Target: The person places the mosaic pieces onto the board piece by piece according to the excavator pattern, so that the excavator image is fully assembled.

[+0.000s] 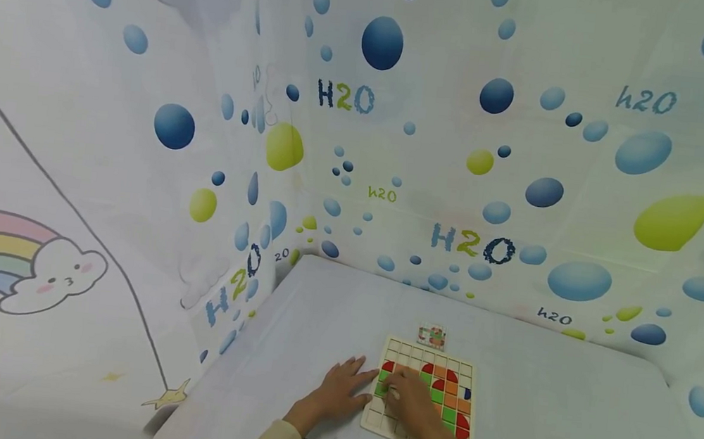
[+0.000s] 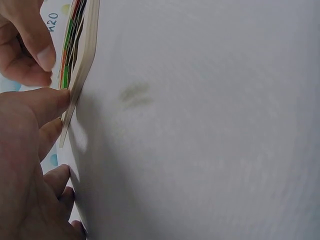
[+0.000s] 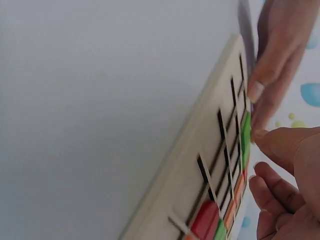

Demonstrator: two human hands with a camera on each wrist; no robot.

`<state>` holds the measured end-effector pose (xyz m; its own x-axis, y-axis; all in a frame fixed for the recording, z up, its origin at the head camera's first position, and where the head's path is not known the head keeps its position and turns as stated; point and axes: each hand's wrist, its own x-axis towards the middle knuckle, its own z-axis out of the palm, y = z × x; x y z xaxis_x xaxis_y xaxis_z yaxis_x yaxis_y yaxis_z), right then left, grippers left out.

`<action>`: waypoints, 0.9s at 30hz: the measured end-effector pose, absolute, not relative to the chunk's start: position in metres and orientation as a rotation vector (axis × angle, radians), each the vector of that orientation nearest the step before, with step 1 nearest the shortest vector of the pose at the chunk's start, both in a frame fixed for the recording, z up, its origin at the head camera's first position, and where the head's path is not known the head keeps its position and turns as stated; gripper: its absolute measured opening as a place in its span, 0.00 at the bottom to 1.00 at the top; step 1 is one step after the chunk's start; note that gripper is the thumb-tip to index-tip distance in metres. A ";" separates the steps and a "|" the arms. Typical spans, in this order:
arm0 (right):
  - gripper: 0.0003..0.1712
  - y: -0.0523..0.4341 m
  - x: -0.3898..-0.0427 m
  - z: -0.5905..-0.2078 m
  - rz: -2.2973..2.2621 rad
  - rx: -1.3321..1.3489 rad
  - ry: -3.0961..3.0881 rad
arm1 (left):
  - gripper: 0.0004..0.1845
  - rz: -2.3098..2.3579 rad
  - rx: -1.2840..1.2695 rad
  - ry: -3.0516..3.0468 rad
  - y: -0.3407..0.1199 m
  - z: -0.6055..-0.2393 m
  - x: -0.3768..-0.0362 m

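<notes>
Mid-fill: our right hand (image 1: pixel 412 400) pinches a green tile (image 1: pixel 384 382) on the grid board (image 1: pixel 418 356), worktop centre. Left hand (image 1: pixel 338 388), fingers flat, steadies board's edge. Next, prob.: seat the tile squarely.

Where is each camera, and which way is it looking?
Head: worn on the head, looking forward and down at the table, the board, both hands and sleeves.
Left wrist: low by the left hand, looking along the table at the board's edge; the right hand's fingers show too.
Right wrist: by the right hand, looking across the board's grid; the left hand's fingers show too.
Shared: both wrist views show the board and both hands.
</notes>
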<state>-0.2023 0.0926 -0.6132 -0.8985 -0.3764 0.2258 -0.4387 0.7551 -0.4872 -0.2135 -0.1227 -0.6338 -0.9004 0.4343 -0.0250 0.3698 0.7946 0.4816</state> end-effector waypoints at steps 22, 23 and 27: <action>0.35 0.307 -0.156 -0.611 0.426 -0.480 -3.332 | 0.30 0.719 0.601 2.840 -0.129 -0.634 -0.210; 0.35 0.314 -0.152 -0.614 0.422 -0.482 -3.344 | 0.30 0.725 0.601 2.839 -0.130 -0.634 -0.210; 0.33 0.330 -0.141 -0.620 0.485 -0.478 -3.344 | 0.30 0.730 0.596 2.836 -0.129 -0.638 -0.210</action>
<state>-0.1409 0.3303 -0.6196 -0.9250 0.2317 -0.3011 0.3076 0.9218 -0.2358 -0.2099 -0.1293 -0.6376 -0.9091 0.4138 -0.0480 0.3392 0.8023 0.4912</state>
